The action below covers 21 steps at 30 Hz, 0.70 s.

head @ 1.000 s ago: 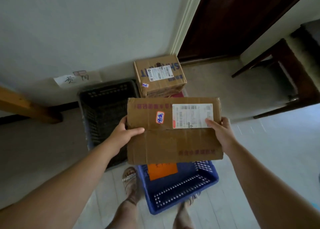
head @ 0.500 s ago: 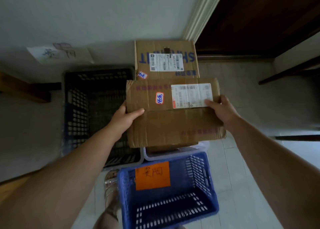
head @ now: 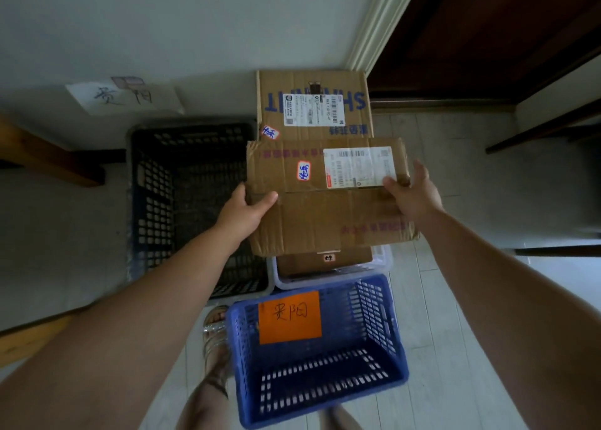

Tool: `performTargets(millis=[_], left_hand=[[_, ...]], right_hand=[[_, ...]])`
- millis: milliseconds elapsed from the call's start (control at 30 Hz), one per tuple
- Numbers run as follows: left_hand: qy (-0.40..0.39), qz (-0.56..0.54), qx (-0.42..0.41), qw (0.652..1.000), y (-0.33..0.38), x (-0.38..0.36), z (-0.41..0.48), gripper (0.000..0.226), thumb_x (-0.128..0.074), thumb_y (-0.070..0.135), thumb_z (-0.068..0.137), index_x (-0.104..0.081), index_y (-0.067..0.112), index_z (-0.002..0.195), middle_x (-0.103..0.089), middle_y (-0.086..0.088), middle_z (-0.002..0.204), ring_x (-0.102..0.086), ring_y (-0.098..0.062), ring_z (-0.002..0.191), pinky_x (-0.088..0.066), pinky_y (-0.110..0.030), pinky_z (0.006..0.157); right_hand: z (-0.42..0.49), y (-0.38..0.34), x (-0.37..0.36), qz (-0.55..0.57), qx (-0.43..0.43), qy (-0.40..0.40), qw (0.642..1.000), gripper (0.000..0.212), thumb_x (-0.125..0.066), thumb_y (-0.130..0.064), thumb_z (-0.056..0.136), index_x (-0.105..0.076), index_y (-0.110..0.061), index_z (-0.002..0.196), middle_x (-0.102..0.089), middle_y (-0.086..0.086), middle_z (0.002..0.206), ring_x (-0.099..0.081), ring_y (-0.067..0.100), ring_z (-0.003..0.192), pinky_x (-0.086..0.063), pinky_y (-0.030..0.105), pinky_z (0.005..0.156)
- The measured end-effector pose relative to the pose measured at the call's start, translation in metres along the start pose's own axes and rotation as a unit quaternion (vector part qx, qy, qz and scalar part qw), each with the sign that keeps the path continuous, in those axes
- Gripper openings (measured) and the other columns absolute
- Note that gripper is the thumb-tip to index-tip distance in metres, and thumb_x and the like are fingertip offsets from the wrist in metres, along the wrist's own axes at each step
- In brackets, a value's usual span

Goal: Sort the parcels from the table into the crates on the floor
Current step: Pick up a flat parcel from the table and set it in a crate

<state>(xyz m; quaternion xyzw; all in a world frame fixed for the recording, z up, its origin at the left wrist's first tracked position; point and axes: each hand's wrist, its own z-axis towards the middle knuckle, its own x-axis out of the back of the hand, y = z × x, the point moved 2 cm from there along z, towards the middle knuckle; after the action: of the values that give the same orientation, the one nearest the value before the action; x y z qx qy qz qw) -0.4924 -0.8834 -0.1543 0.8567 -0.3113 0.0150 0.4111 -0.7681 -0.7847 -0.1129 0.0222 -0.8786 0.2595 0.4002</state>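
Together, left hand (head: 242, 211) and right hand (head: 413, 195) grip the parcel (head: 325, 216) edges.

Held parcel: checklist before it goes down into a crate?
1. Grip of left hand on parcel: thumb on top at the left edge. ok.
2. Grip of right hand: thumb on the shipping label at the right edge. ok.
3. Parcel level: roughly flat. ok.
4. Handwritten sticker matches a crate's label: writing too small to read. cannot tell.
5. Room in white crate below the parcel: already holds a box. not ok.
6. Room in blue crate: nothing inside. ok.
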Motion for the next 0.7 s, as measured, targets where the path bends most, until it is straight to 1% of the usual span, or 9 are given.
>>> performTargets(millis=[67,167,333,467,500,533,567,600,700], left_hand=[[0.003,0.002,0.009,1.0,0.011,0.009,-0.014,0.085,-0.061,0.052,0.083,-0.02,0.018,0.149,-0.035,-0.007,0.15,-0.04,-0.022,0.131,-0.034,-0.028,0.093],[-0.012,0.013,0.0,1.0,0.039,0.033,-0.046,0.091,-0.061,0.054,0.082,-0.014,0.018,0.15,-0.027,-0.009,0.154,-0.031,-0.023,0.138,-0.03,-0.034,0.106],[-0.039,0.04,-0.054,0.997,0.093,0.08,-0.106,0.084,-0.06,0.052,0.084,-0.019,0.019,0.15,-0.031,-0.01,0.151,-0.034,-0.025,0.136,-0.031,-0.036,0.104],[-0.047,0.041,-0.103,0.993,0.123,0.123,-0.154,0.081,-0.059,0.05,0.086,-0.021,0.018,0.149,-0.034,-0.012,0.149,-0.039,-0.026,0.132,-0.033,-0.034,0.101],[-0.041,0.037,-0.115,0.992,0.127,0.133,-0.166,0.081,-0.06,0.049,0.086,-0.021,0.018,0.149,-0.036,-0.012,0.148,-0.041,-0.027,0.131,-0.033,-0.033,0.1],[-0.038,0.034,-0.123,0.991,0.13,0.143,-0.178,0.08,-0.06,0.048,0.086,-0.021,0.018,0.149,-0.037,-0.012,0.148,-0.041,-0.027,0.13,-0.033,-0.032,0.099],[-0.034,0.029,-0.128,0.991,0.131,0.15,-0.188,0.079,-0.06,0.048,0.086,-0.022,0.018,0.149,-0.038,-0.011,0.147,-0.041,-0.027,0.13,-0.033,-0.031,0.098],[-0.028,0.022,-0.134,0.99,0.131,0.16,-0.2,0.079,-0.06,0.048,0.086,-0.022,0.018,0.149,-0.038,-0.011,0.147,-0.041,-0.027,0.131,-0.033,-0.032,0.099],[0.002,0.001,-0.171,0.985,0.126,0.185,-0.241,0.078,-0.061,0.046,0.086,-0.025,0.017,0.148,-0.04,-0.01,0.146,-0.041,-0.025,0.131,-0.032,-0.032,0.101]], right_hand=[[-0.023,-0.014,0.008,-0.005,-0.004,0.012,1.0,0.076,-0.055,-0.045,0.091,-0.012,-0.029,0.151,-0.037,0.012,0.148,-0.042,0.036,0.129,-0.044,0.055,0.098],[-0.073,-0.043,0.021,0.017,-0.002,0.027,0.999,0.071,-0.055,-0.043,0.092,-0.019,-0.025,0.15,-0.039,0.011,0.147,-0.044,0.034,0.127,-0.045,0.053,0.099],[-0.161,-0.092,0.029,0.1,0.023,0.038,0.994,0.057,-0.059,-0.038,0.091,-0.035,-0.024,0.141,-0.05,0.006,0.133,-0.056,0.027,0.113,-0.054,0.046,0.087],[-0.224,-0.123,0.03,0.123,0.059,0.046,0.99,0.06,-0.057,-0.04,0.092,-0.033,-0.021,0.144,-0.046,0.005,0.138,-0.053,0.024,0.112,-0.051,0.046,0.088],[-0.238,-0.129,0.03,0.135,0.067,0.048,0.987,0.06,-0.057,-0.04,0.092,-0.033,-0.021,0.144,-0.049,0.003,0.133,-0.054,0.023,0.109,-0.051,0.044,0.087],[-0.252,-0.134,0.029,0.15,0.072,0.045,0.985,0.059,-0.057,-0.04,0.092,-0.035,-0.022,0.144,-0.053,0.0,0.125,-0.042,0.013,0.085,-0.051,0.042,0.085],[-0.264,-0.137,0.028,0.166,0.072,0.042,0.983,0.057,-0.056,-0.04,0.092,-0.037,-0.024,0.143,-0.056,-0.001,0.119,-0.039,0.025,0.122,-0.051,0.043,0.089],[-0.278,-0.142,0.028,0.184,0.078,0.038,0.979,0.054,-0.056,-0.041,0.092,-0.04,-0.024,0.141,-0.058,-0.001,0.12,-0.06,0.023,0.106,-0.05,0.045,0.093],[-0.32,-0.15,0.029,0.202,0.115,0.027,0.972,0.052,-0.055,-0.042,0.091,-0.044,-0.024,0.138,-0.058,0.003,0.131,-0.058,0.025,0.113,-0.048,0.046,0.096]])
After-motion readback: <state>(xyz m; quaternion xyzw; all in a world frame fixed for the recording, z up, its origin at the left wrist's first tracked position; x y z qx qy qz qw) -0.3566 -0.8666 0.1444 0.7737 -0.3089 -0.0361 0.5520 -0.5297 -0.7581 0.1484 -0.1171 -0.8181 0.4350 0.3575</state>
